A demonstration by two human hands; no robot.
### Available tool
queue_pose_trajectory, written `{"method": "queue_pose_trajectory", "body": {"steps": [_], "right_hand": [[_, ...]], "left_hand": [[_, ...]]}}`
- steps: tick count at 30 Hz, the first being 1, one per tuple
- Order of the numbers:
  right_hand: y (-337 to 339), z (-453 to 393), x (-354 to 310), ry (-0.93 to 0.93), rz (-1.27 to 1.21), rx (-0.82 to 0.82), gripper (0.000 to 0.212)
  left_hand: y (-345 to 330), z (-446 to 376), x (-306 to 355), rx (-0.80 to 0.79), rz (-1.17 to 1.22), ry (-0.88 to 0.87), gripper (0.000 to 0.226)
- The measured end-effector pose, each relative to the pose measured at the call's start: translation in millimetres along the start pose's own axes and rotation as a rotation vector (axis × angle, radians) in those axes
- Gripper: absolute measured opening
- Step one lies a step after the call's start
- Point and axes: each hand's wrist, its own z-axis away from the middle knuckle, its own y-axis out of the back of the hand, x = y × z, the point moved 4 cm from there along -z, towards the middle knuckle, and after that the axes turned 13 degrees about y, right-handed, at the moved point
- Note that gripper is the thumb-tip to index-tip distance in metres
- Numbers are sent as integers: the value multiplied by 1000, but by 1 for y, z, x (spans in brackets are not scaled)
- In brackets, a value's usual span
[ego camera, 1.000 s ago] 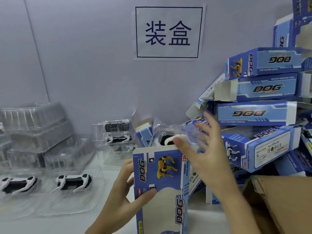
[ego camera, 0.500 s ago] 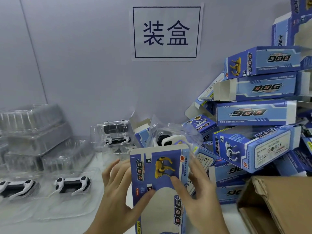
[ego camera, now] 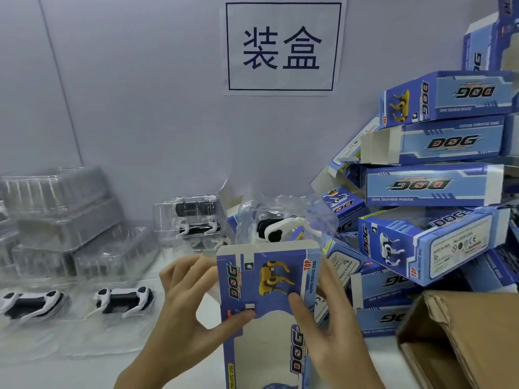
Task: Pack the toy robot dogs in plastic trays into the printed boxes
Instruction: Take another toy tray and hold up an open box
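A blue printed box (ego camera: pixel 266 293) stands upright in front of me, its top open. Out of that opening sticks a clear plastic tray (ego camera: pixel 283 220) with a black-and-white toy robot dog (ego camera: pixel 276 228) inside. My left hand (ego camera: pixel 185 313) grips the box's left side, thumb on the front panel. My right hand (ego camera: pixel 323 327) grips the right side, thumb on the front too. Two more dogs in trays (ego camera: pixel 123 300) (ego camera: pixel 31 303) lie flat on the table at the left. A stack of trayed dogs (ego camera: pixel 196 220) stands behind them.
Empty clear trays (ego camera: pixel 61 214) are piled at the far left. A tall heap of printed boxes (ego camera: pixel 438 186) fills the right side. A brown cardboard carton (ego camera: pixel 460 341) sits at the lower right. A paper sign (ego camera: pixel 282 46) hangs on the wall.
My right hand came down from the tray's top to the box's right side. The tray has sunk a little deeper into the box. My left hand keeps its grip.
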Motion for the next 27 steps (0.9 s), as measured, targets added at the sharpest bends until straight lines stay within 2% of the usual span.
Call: {"method": "queue_pose_trajectory", "body": {"steps": [5,11,15,18,21,25,27], "right_hand": [[-3,-4,6,-9,-29,-20,65],[-3,-4,6,-36,-1,7,62],[-3,-6,-1,21,90,-6,61],[-4,-8,-4,18,71,-16,59],[-2,-10,-9,46,70,-25,42],[2,-13,-11,87,149,-72,39],[3,-14,-10,92,148,-99,39]], "left_hand": [[4,-2,3,75,-155,-177,49],[1,-2,7,83,-103,-146,43],[2,0,5,91,-37,-143,39],[-1,0,0,23,10,-70,43],[-9,2,0,-44,161,50,40],[-21,9,-5,-94,473,206,54],[-22,11,-9,-106,589,274,67]]}}
